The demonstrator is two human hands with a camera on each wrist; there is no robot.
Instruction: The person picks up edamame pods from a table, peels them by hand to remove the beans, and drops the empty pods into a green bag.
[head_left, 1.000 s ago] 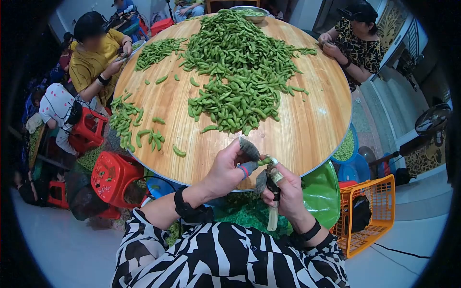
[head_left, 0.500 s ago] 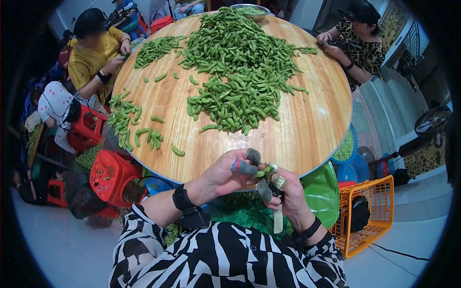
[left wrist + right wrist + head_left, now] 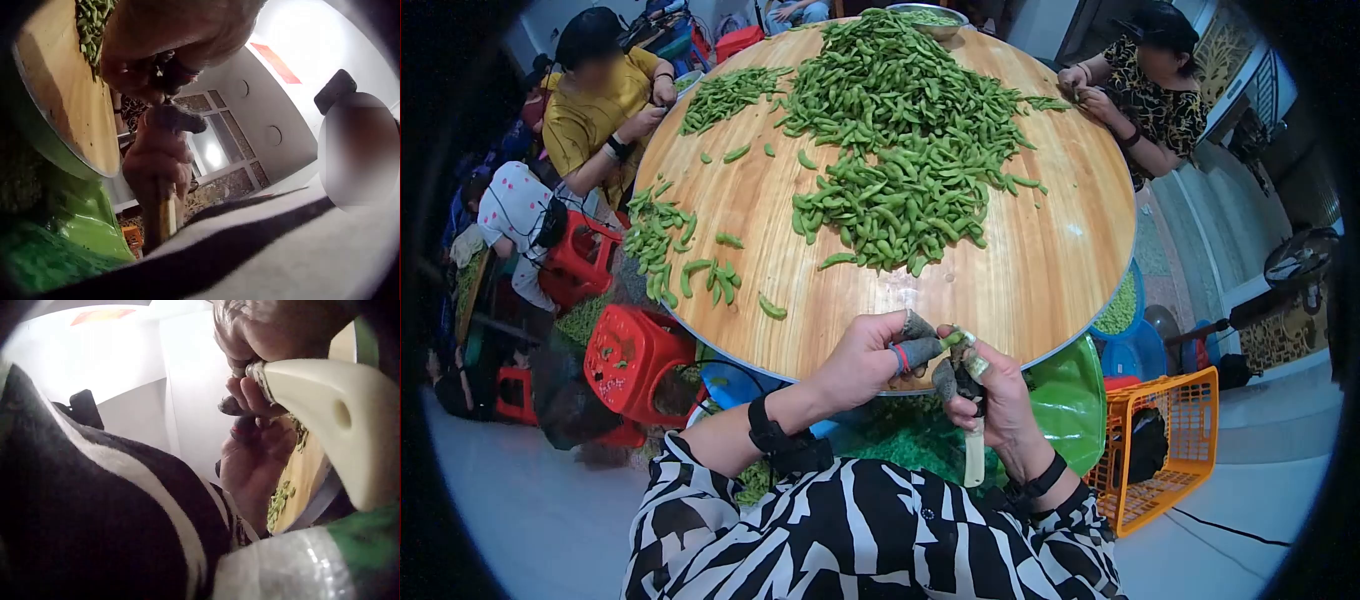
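Note:
At the near edge of the round table (image 3: 800,300), the left hand (image 3: 880,357) pinches a green pod (image 3: 949,341) between thumb and fingers wrapped in dark grey coverings. The right hand (image 3: 997,392) meets it at the pod's other end, its fingers curled round a tool whose pale handle (image 3: 974,458) sticks out below the palm. In the right wrist view that cream handle (image 3: 337,406) shows large, with a hole in it. What part of the tool touches the pod is hidden by fingers. A big heap of pods (image 3: 900,200) lies beyond the hands.
Smaller pod groups (image 3: 655,245) lie on the table's left. Two people sit across, left (image 3: 585,110) and right (image 3: 1155,100). A metal bowl (image 3: 930,22) stands at the far edge. Red stools (image 3: 640,365) are at left, an orange crate (image 3: 1165,450) and green plastic (image 3: 1068,400) at right.
The left hand shifted and bent its fingers around the pod, after looser fingers half a second ago. The right hand stays nearly in place, still gripping the tool.

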